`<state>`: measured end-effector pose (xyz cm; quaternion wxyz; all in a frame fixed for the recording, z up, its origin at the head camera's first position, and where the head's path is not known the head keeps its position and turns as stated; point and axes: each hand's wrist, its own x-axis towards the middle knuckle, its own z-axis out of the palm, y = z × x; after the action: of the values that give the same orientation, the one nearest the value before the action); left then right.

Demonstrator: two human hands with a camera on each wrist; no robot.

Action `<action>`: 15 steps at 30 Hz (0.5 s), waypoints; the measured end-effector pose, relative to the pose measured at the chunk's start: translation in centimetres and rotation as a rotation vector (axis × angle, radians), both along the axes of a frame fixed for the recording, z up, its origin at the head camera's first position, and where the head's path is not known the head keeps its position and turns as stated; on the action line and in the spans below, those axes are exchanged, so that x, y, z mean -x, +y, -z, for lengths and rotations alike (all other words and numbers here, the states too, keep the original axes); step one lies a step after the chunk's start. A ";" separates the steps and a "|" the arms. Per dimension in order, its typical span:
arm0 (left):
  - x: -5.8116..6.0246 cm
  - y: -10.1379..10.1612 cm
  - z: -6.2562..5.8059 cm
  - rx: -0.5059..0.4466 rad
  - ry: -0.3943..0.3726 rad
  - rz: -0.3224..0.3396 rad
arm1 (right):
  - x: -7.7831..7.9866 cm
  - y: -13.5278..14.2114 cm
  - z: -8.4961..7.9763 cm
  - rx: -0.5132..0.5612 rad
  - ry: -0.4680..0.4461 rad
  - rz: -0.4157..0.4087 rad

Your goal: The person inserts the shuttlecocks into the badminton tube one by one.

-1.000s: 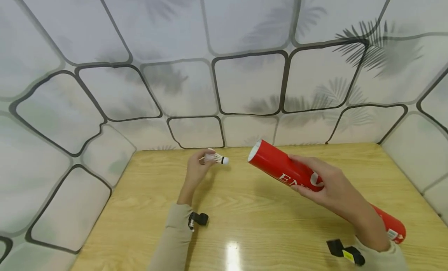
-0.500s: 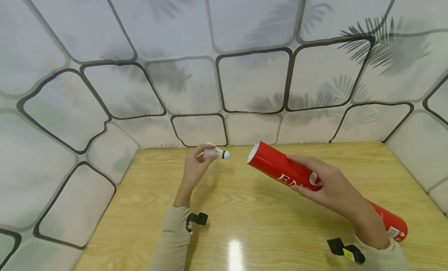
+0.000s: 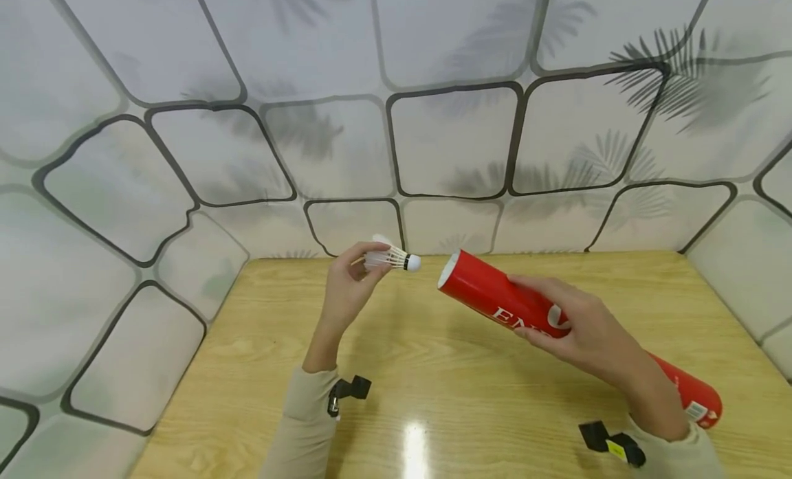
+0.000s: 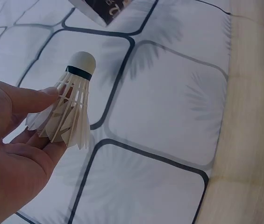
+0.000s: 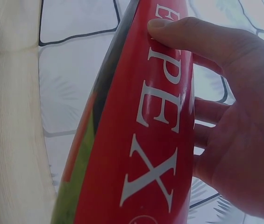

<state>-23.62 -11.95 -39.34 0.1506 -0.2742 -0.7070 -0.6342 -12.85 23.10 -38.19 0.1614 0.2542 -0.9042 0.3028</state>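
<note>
Thumb and fingers of my left hand (image 3: 346, 286) pinch a white shuttlecock (image 3: 396, 260) by its feathered skirt. Its rounded cork (image 4: 82, 61), banded in black, points right toward the tube's mouth, a short gap away in the head view. My right hand (image 3: 588, 331) grips a red shuttlecock tube (image 3: 482, 286) with white lettering, its fingers wrapped round the side. The tube slants, its open end raised to the upper left and its other end down behind the forearm. Up close in the right wrist view, the thumb (image 5: 169, 29) lies over the printed letters.
Both hands are over a light wooden table (image 3: 396, 369). A patterned wall covering (image 3: 452, 142) with dark outlines and leaf shapes rises along its back and sides. Small black devices (image 3: 349, 390) are strapped at both wrists.
My left hand has lifted slightly and shifted right, bringing the shuttlecock nearer the tube's open end. My right hand and the tube stay about where they were.
</note>
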 end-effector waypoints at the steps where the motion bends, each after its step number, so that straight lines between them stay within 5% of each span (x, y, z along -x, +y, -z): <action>1: -0.2 0.1 -0.4 -0.003 0.016 0.004 | 0.0 0.0 0.0 -0.003 0.000 0.001; 7: -1.2 0.5 -1.6 -0.009 0.087 0.011 | 0.1 -0.2 0.0 -0.006 0.008 0.000; 15: -1.8 1.2 -1.7 -0.015 0.092 0.044 | 0.0 -0.5 0.1 0.002 -0.014 -0.005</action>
<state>-21.80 -10.71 -37.63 0.1711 -0.3175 -0.6882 -0.6295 -12.88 22.61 -38.31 0.1546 0.2540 -0.9044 0.3060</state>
